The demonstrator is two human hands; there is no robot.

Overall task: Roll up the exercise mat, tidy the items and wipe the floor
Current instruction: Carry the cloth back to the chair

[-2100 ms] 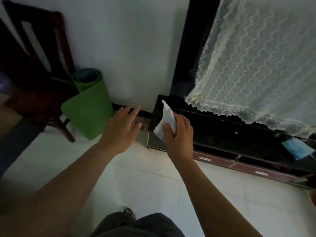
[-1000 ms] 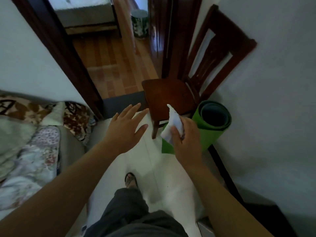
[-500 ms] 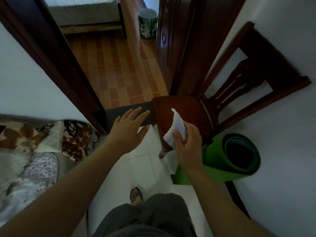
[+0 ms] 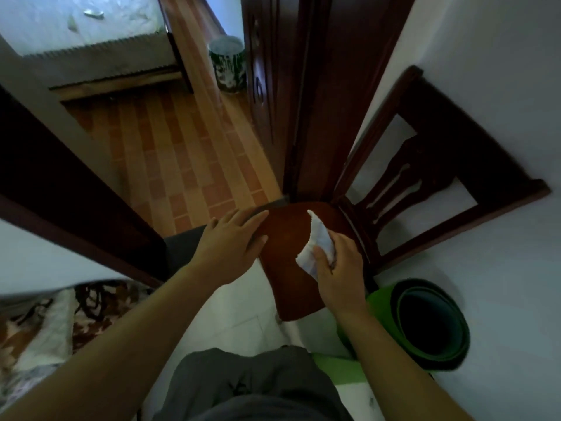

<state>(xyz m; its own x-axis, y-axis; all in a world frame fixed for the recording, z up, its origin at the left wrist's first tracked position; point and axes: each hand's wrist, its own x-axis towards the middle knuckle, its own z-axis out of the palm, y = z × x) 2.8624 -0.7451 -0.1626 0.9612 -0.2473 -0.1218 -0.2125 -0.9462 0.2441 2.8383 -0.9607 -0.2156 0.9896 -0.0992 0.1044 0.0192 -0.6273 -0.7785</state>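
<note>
One white cloth [image 4: 317,250], small and crumpled, was held in the right hand [image 4: 340,268] above the seat of a dark wooden chair [image 4: 291,262]. The fingers were closed around its lower half, thumb pressed on the near side; a pointed corner stood free above the grip. Judged soft, light and limp: it would fold under any pressure and carry no shape of its own. Best taken bunched in the palm, or spread flat under the fingers for wiping. Not fragile; likely to slip only if held by a corner.

Left hand [image 4: 230,247]: empty, fingers spread and nearly flat, hovering at the near left edge of the chair seat. Whether the fingertips touched the wood could not be told.

One green exercise mat [image 4: 425,323], already rolled, stood on end against the white wall, just beside the chair's right front corner. The spiral end faced upward, dark inside. Judged springy foam, light for its bulk, with a grippy surface; it would want to unroll if left unbound. Best gripped around the middle of the roll with a full hand.

Floor [image 4: 236,317]: pale tile, visible between the person's legs and the chair. Wiping appeared not yet begun here, since the cloth was held clear of the tile.
</note>
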